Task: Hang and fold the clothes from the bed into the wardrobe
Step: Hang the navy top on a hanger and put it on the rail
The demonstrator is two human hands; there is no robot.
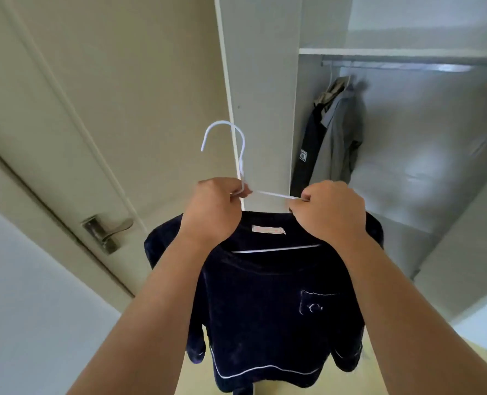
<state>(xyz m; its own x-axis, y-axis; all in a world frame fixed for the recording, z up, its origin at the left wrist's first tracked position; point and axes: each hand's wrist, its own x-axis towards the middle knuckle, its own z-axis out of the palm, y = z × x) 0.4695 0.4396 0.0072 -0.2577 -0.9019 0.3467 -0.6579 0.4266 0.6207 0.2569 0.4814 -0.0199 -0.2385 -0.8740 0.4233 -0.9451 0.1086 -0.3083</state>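
A dark navy top (pixel 268 303) with white piping and a chest pocket hangs on a white wire hanger (pixel 238 143), held up in front of me. My left hand (pixel 212 212) grips the hanger at the base of its hook. My right hand (pixel 326 209) pinches the hanger's right arm together with the collar edge. The hook points up and to the left, free of any rail. The open wardrobe (pixel 436 155) is ahead on the right, with its metal rail (pixel 402 65) under a shelf.
Two garments, one grey (pixel 336 143) and one dark (pixel 305 155), hang at the rail's left end. A white wardrobe partition (pixel 262 95) stands straight ahead. A beige door with a metal handle (pixel 108 230) is on the left.
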